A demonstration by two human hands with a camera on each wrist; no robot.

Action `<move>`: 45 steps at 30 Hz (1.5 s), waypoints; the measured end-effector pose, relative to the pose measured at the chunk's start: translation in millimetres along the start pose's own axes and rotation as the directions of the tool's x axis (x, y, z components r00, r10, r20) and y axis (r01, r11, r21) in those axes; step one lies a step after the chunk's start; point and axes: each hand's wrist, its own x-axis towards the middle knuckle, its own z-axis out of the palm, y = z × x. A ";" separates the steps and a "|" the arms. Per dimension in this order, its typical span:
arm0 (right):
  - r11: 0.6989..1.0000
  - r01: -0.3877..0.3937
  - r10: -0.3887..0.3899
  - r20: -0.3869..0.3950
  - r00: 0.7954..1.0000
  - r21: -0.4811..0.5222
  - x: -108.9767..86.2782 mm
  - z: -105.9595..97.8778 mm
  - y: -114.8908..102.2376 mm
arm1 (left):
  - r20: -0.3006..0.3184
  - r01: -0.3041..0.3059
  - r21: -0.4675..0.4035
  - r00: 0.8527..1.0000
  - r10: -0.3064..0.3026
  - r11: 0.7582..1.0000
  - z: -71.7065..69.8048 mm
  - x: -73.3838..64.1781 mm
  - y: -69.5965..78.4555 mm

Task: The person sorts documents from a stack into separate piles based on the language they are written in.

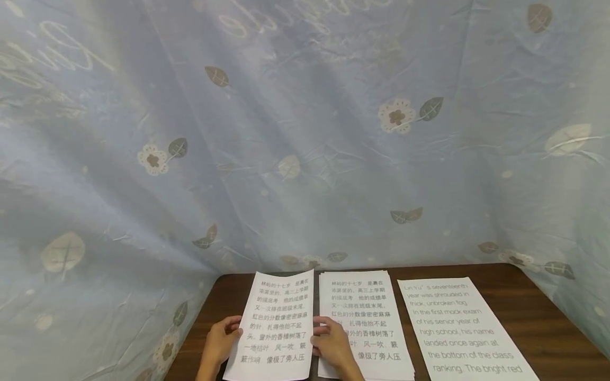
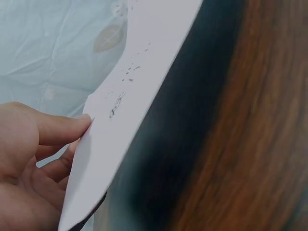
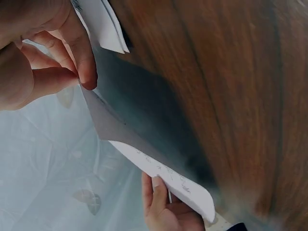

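A white sheet printed with Chinese characters (image 1: pixel 274 328) is held between both hands, slightly bowed along its top edge. My left hand (image 1: pixel 221 338) pinches its left edge; in the left wrist view the thumb of the left hand (image 2: pixel 29 154) lies on the printed face of the sheet (image 2: pixel 115 106). At the opposite edge, my right hand (image 1: pixel 333 341) pinches the paper between thumb and fingers. The right wrist view shows the sheet (image 3: pixel 163 178) lifted off the table. Just right of it lies a stack of similar sheets (image 1: pixel 362 301), partly covered by the right hand.
Farther right on the brown wooden table (image 1: pixel 195 344) lies a sheet with English text (image 1: pixel 462 328). A pale blue curtain with leaf and flower prints (image 1: pixel 324 174) hangs behind the table and along its sides.
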 end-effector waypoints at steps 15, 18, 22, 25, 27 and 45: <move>0.999 0.048 -0.048 0.008 0.999 -0.011 0.4 17.2 0.3 | -0.011 0.017 0.021 1.000 -0.017 1.000 -13.5 1.6 -8.4; 0.997 0.068 -0.068 0.008 0.998 -0.020 -0.5 19.6 0.1 | -0.016 0.018 0.019 1.000 -0.018 1.000 -15.3 1.6 -9.2; 0.996 0.077 -0.077 0.011 0.997 -0.035 -0.6 20.9 0.0 | -0.024 0.025 0.010 0.999 -0.025 1.000 -17.3 1.2 -9.9; 0.996 0.082 -0.082 0.013 0.997 -0.047 0.0 21.0 0.0 | -0.024 0.026 0.011 0.999 -0.026 1.000 -17.7 1.0 -10.8; 0.994 0.089 -0.089 0.011 0.996 -0.061 0.3 20.7 -0.4 | -0.019 0.031 0.013 0.999 -0.031 0.999 -17.5 0.9 -11.4; 0.981 0.115 -0.118 -0.009 0.993 -0.157 5.0 17.5 3.2 | 0.016 0.015 0.068 1.000 -0.016 0.998 -9.5 2.0 -13.3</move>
